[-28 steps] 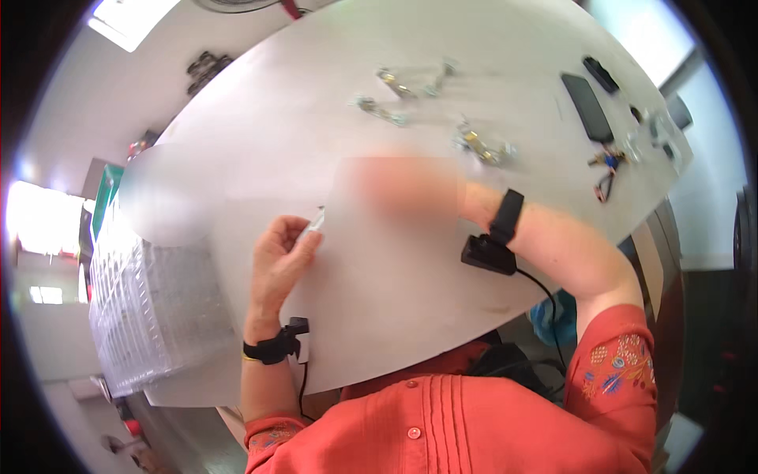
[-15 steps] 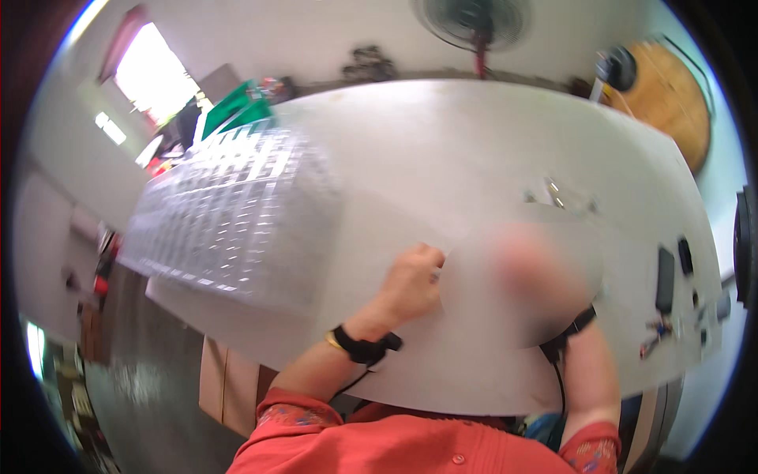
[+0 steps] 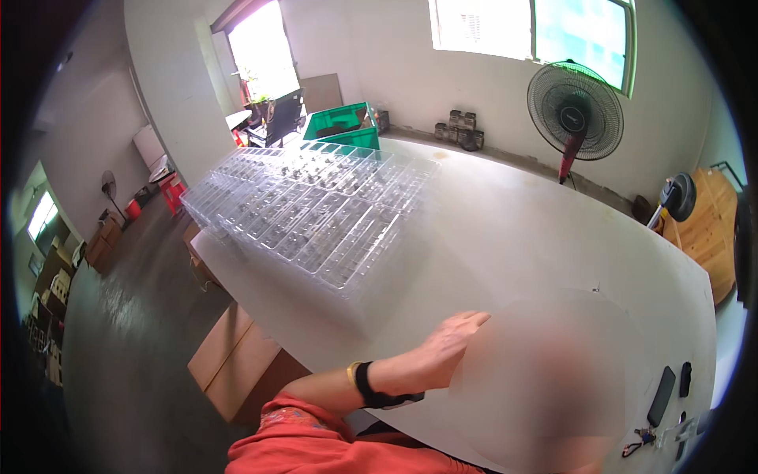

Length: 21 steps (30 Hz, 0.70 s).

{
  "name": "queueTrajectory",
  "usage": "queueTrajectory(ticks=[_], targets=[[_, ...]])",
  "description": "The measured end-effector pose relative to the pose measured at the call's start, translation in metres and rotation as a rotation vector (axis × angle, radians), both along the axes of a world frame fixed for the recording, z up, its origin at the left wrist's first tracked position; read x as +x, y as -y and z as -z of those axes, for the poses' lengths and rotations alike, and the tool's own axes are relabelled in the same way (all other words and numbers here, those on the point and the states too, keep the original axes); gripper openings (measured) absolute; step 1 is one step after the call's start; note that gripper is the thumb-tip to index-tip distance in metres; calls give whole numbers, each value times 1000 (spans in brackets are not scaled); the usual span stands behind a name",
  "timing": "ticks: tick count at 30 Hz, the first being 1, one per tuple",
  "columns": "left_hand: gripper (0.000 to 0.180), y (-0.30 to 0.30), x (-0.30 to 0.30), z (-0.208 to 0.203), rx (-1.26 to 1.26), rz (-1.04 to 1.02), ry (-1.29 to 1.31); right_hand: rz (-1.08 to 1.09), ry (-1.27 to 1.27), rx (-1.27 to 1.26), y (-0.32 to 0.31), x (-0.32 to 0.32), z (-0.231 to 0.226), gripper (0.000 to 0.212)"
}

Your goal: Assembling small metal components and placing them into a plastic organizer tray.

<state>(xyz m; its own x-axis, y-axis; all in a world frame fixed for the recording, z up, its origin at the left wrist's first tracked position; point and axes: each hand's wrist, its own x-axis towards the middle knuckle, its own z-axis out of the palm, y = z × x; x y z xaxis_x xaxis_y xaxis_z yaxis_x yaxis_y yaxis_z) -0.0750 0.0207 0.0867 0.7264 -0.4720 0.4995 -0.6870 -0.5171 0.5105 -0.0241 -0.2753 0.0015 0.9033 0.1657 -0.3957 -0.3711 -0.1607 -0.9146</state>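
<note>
My left hand, wearing a black wrist strap and a yellow band, is over the pale table. Its fingers are drawn together and point right, and their undersides and anything in them are lost in a blurred patch. That same patch covers my right hand, which shows only as a reddish smear, so its fingers cannot be made out. Left of the hands is a stack of clear plastic compartment trays, with small grey pieces in the far compartments. A tiny metallic piece lies beyond my right hand.
A green crate stands behind the trays. At the right edge are a black phone-like slab, a small black object, keys and clear plastic. Below the table's left edge is a cardboard box. A fan stands beyond the table.
The view has swung upward and tilted, bringing in the window and the whole fan. Both hands now appear lower in the picture, still close together. The trays look sharper.
</note>
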Motion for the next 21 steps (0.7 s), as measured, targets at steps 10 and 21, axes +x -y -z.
queueTrajectory(ticks=[10,21], targets=[[19,-133,-33,-97,-154,-487,153,29,5,-27,1,-3,-2,13],[17,-211,2,-100,-122,-732,-114,29,-55,-56,-6,3,-6,13]])
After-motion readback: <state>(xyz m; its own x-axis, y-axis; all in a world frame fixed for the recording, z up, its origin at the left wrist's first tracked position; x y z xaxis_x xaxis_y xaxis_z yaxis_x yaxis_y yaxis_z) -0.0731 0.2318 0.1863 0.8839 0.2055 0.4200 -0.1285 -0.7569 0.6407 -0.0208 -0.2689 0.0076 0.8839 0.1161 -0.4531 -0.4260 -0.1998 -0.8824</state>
